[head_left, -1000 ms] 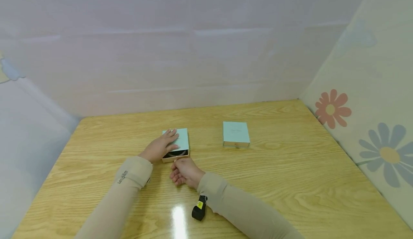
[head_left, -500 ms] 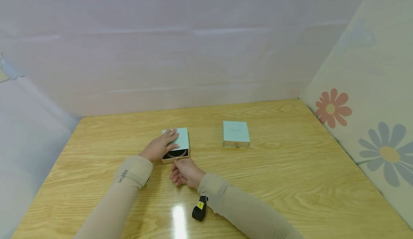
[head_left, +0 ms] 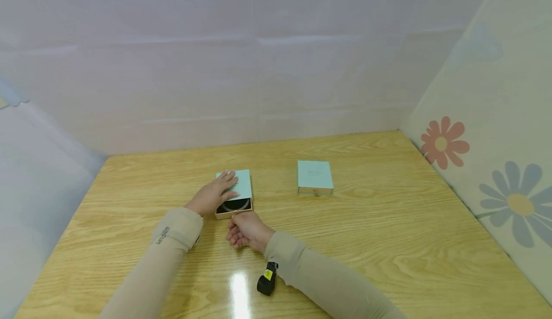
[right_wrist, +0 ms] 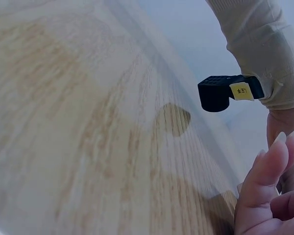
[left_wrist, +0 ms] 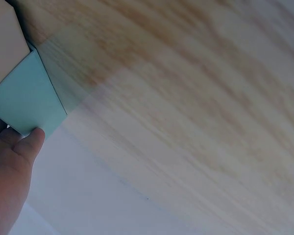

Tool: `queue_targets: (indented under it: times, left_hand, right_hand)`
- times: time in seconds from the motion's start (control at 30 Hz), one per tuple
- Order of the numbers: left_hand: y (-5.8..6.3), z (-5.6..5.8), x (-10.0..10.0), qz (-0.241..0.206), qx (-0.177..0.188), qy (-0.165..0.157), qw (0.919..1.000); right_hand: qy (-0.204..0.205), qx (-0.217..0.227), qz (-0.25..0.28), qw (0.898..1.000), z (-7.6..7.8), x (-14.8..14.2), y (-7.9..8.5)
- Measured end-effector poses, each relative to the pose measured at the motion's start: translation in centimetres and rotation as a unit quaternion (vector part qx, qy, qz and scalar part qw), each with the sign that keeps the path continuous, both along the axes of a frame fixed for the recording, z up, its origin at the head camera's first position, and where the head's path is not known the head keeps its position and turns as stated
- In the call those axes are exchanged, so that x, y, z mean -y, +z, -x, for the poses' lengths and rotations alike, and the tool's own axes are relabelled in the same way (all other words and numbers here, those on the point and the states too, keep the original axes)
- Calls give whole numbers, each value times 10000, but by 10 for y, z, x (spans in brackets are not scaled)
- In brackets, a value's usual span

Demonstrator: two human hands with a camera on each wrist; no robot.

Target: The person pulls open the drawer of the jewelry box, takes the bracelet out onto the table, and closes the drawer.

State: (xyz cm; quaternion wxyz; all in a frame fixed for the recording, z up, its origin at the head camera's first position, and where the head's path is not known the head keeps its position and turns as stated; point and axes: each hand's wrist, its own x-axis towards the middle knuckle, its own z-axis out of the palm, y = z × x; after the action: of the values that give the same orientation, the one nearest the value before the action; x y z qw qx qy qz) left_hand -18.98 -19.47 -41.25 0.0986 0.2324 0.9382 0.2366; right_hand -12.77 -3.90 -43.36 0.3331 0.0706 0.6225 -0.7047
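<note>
Two beige sleeves [head_left: 146, 266] reach in over the near part of the wood-grain table [head_left: 388, 242], where a bright glare streak lies between them. From the right cuff hangs a black device [head_left: 266, 280] with a yellow label; the right wrist view shows a similar one under the left cuff. The left cuff carries dark lettering.

Just beyond, the right hand [head_left: 248, 231] has its fingers curled, thumb and index finger pinching at the front of a peach drawer [head_left: 224, 216]; exactly what they hold there is too small to make out. The drawer sits partly out of a pale teal box [head_left: 244, 181], its inside dark, and in it lies a ring [head_left: 235, 209], the far part hidden under the box top. The left hand [head_left: 213, 194] rests on that top with fingers extended and spread, gripping nothing.

Well apart to the right, slightly farther off, stands a second box [head_left: 315, 175], flat on the table, its peach front flush and its top faintly lettered. Behind the table rises a pale wall [head_left: 276, 84]; the right-hand wall bears a red flower [head_left: 457, 133] and a grey-blue flower [head_left: 512, 175].
</note>
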Motion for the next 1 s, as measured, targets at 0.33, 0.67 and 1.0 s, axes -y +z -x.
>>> queue_targets:
  times: [0.33,0.67,1.0]
  left_hand:
    - [2,-1,0,-36,68,4,10000]
    - [2,-1,0,-2,104,29,9999]
    - [0,-1,1,-40,94,32,9999]
  right_hand:
    - [42,10,-39,10000,-2,-1,0]
    - [79,48,-69,9999,-7,-2,2]
    - [88,-14,-59,9999,-8,-1,-2]
